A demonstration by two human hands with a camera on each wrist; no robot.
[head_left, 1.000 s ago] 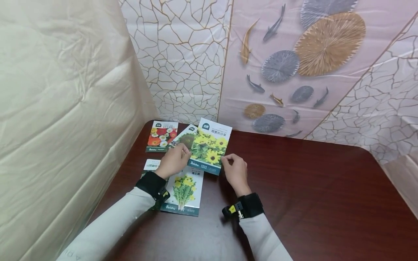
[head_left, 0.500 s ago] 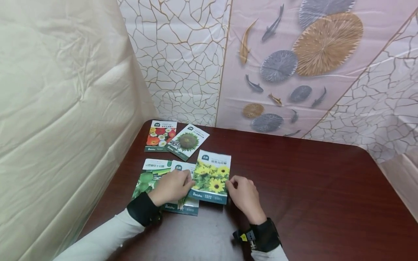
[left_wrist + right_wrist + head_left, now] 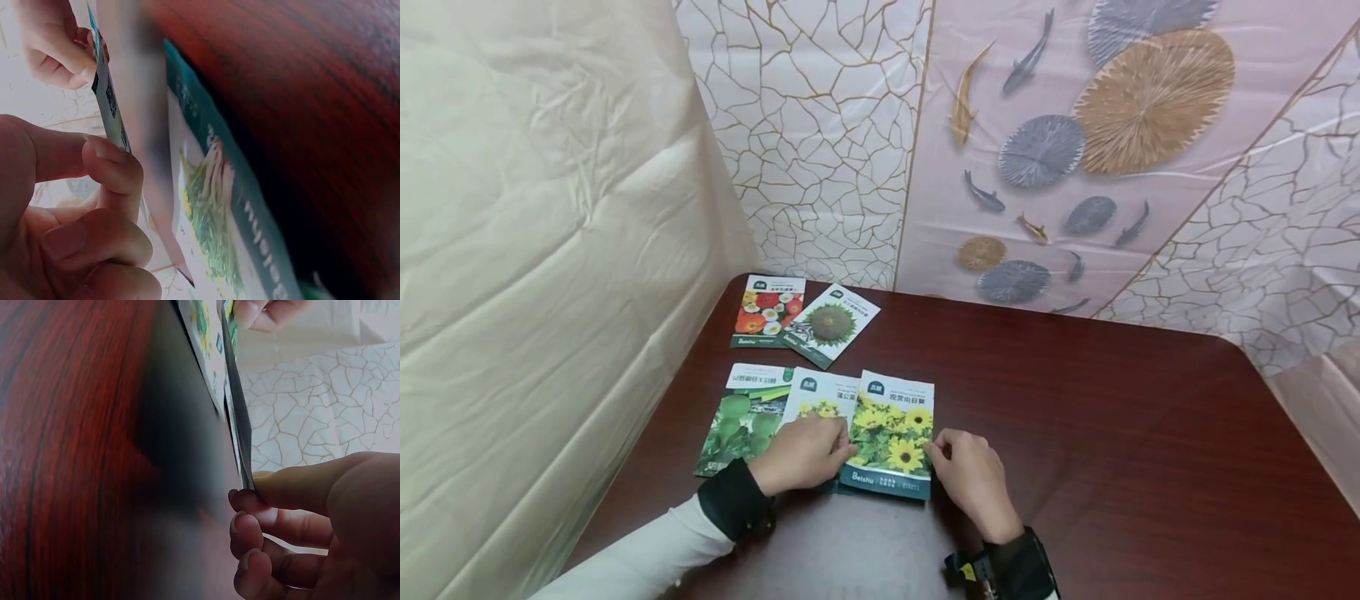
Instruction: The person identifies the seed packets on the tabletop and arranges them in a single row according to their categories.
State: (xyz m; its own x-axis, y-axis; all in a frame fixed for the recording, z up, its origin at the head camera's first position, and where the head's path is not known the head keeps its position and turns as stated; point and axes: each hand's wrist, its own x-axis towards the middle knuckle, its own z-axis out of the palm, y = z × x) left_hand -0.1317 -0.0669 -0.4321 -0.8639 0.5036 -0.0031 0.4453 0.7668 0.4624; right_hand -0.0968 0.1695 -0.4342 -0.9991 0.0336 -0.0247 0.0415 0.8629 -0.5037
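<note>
A seed packet with yellow sunflowers (image 3: 891,433) is held by its two side edges between my hands, close over the table. My left hand (image 3: 808,450) pinches its left edge between thumb and forefinger. On the opposite edge, my right hand (image 3: 973,475) pinches with thumb and forefinger; the other fingers curl loosely in the right wrist view. Beneath the left hand lies a dandelion seed packet (image 3: 822,392), partly hidden by that hand and overlapped by the sunflower packet. Its bunch of stems shows in the left wrist view, where the dandelion packet (image 3: 209,206) lies below the fingers.
A green leafy packet (image 3: 741,425) lies at the left, partly under the dandelion one. Farther back are a packet with red and white flowers (image 3: 767,312) and a tilted packet with a green sunflower head (image 3: 831,325). Patterned cloth (image 3: 827,142) hangs behind the dark wooden table (image 3: 1097,442).
Both hands have brought the sunflower packet toward the person, from over the back packets down beside the dandelion packet. The green sunflower-head packet has come into full view.
</note>
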